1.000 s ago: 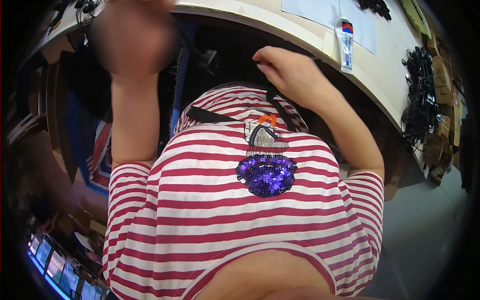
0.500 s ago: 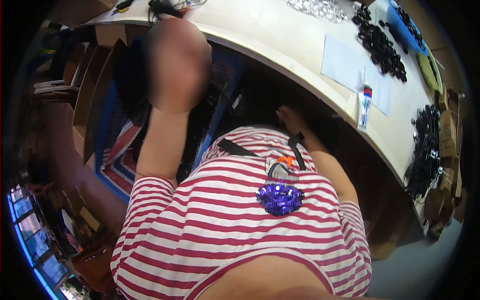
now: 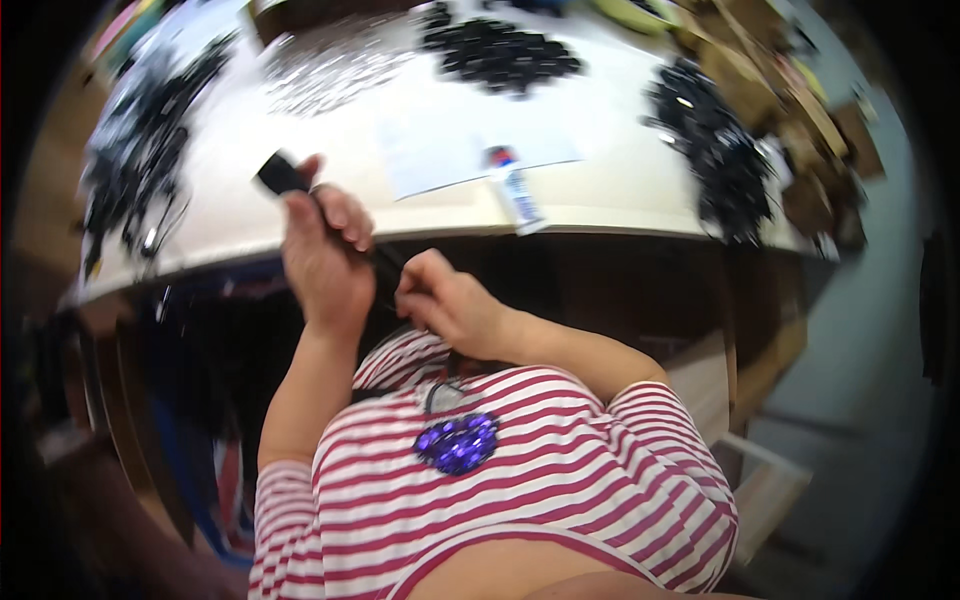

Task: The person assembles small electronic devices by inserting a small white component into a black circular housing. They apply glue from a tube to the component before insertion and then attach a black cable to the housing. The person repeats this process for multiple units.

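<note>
My left hand [image 3: 332, 260] is raised at the table's front edge, its fingers closed round a dark, strap-like item. A broad black end of this black strap-like item [image 3: 281, 174] sticks out past my fingers and thumb; motion blur hides its detail. Close by on the right, my right hand [image 3: 452, 308] is in front of my body with its fingers curled into a pinch. A thin dark line seems to run between the two hands, but against the dark gap under the table I cannot make out what the right fingers hold.
On the white table [image 3: 290, 225] lie a glue tube [image 3: 518, 196], a white sheet [image 3: 430, 165], a pile of clear pieces [image 3: 340, 72] and a pile of black pieces [image 3: 505, 55]. Bundles of black strips lie left [image 3: 150, 165] and right [image 3: 708, 150], beside brown cardboard [image 3: 735, 85].
The view has swung left, toward the table's middle. My left hand, blurred out before, now shows gripping the black strap-like item. My right hand has come up beside it from under the table edge.
</note>
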### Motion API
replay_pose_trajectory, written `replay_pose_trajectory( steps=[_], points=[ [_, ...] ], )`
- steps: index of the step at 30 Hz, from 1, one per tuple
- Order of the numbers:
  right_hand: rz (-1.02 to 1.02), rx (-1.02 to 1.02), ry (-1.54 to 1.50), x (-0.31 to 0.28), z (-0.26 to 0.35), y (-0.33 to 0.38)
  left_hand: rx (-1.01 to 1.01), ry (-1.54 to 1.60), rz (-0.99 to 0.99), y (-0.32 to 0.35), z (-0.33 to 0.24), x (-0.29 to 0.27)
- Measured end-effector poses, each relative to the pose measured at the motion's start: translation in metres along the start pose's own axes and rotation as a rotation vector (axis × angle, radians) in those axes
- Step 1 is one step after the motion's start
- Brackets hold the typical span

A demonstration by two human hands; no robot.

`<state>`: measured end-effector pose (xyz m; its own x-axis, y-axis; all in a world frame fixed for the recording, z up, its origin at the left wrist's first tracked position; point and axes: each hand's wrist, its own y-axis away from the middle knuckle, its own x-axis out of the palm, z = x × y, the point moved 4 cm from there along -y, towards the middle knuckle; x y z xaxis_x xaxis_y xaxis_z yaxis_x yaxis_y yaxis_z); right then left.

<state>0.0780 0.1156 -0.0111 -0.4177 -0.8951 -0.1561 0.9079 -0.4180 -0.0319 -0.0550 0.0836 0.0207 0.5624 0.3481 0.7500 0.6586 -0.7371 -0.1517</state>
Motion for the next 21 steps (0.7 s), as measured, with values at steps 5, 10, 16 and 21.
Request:
replay_pose_trajectory(
  steps=[5,10,16,21],
  points=[
    [-0.296,-0.004,0.271,-0.105,0.056,0.047,0.047,-0.308,0.176,-0.01,-0.001,0.024],
    [-0.811,0.067,0.873,-0.265,0.115,0.096,-0.022,-0.47,0.161,-0.002,-0.007,-0.001],
    [-1.068,0.281,1.642,-0.436,0.113,0.111,-0.052,-0.509,-0.016,0.012,-0.015,-0.027],
    [-1.02,0.631,1.61,-0.509,0.065,0.088,-0.041,-0.556,-0.033,0.015,-0.023,-0.04]
  ],
)
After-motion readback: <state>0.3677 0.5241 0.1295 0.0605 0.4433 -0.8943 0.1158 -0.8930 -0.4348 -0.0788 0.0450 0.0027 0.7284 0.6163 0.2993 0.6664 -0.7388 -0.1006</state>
